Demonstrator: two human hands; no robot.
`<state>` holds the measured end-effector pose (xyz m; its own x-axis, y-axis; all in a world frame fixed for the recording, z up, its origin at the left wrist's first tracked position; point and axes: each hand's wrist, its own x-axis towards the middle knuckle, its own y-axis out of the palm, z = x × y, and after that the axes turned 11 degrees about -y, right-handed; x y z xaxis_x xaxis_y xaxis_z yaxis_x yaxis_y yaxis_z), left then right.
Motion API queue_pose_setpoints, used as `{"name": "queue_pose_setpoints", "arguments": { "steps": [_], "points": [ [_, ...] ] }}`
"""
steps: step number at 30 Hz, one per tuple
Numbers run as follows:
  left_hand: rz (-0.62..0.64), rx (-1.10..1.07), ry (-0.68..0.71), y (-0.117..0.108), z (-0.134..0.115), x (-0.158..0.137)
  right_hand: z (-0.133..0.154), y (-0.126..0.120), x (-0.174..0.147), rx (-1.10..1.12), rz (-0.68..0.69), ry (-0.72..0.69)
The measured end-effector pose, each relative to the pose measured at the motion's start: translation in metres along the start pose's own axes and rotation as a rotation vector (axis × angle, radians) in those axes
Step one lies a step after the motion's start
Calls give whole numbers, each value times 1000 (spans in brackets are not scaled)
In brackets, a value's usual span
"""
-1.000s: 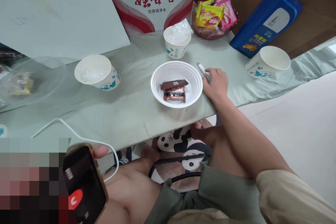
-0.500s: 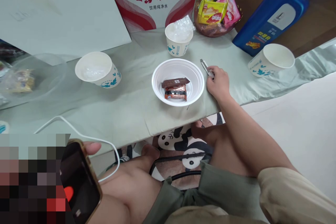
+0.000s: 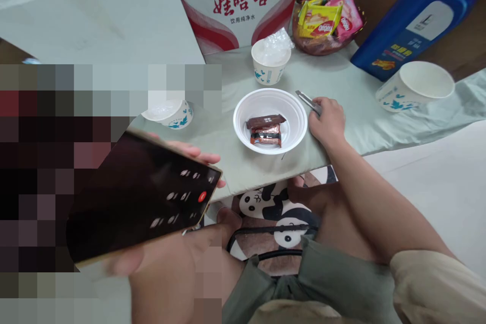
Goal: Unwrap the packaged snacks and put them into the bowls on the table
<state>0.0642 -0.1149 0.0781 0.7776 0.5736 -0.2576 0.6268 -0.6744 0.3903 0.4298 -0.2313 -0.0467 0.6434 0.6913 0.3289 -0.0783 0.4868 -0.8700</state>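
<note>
My left hand [image 3: 189, 150] grips a smartphone [image 3: 140, 202] with a dark screen and a red call button; fingers show behind it and a blurred thumb at its lower edge. On the table, my right hand [image 3: 329, 120] is closed around a slim silver utility knife [image 3: 309, 102], its tip pointing up and left. Just left of that hand is a white plastic bowl [image 3: 297, 126] holding two wrapped snacks, a dark brown packet [image 3: 266, 121] and a shiny reddish-brown packet [image 3: 265, 136]. The fingers of my right hand are beside the bowl's rim.
Behind the bowl stands a paper cup [image 3: 270, 72] with clear wrapping in it. Another paper cup [image 3: 180, 115] is partly hidden by the phone, and a third cup [image 3: 402, 93] tilts at right. A snack basket [image 3: 315, 45], a blue bottle [image 3: 410, 25] and a white-and-red carton [image 3: 243, 10] line the back.
The phone has risen and turned from the lower left into the middle left, now covering part of the table. My right hand keeps hold of the utility knife beside the bowl. The view has shifted slightly left.
</note>
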Motion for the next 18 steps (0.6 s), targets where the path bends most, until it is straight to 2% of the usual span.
{"name": "queue_pose_setpoints", "arguments": {
  "steps": [2,4,10,14,18],
  "points": [
    [3,32,133,-1,1,3,0,0,0,-9,4,2],
    [77,-9,137,-1,2,14,1,0,-1,-14,2,-4],
    [-4,-224,-151,-15,11,55,4,-2,-2,-41,-6,2],
    [-37,-205,-149,-27,20,61,5,-2,-1,-48,1,13],
    [-75,-108,-165,-24,23,57,6,1,0,-47,-2,11]
  ]
}}
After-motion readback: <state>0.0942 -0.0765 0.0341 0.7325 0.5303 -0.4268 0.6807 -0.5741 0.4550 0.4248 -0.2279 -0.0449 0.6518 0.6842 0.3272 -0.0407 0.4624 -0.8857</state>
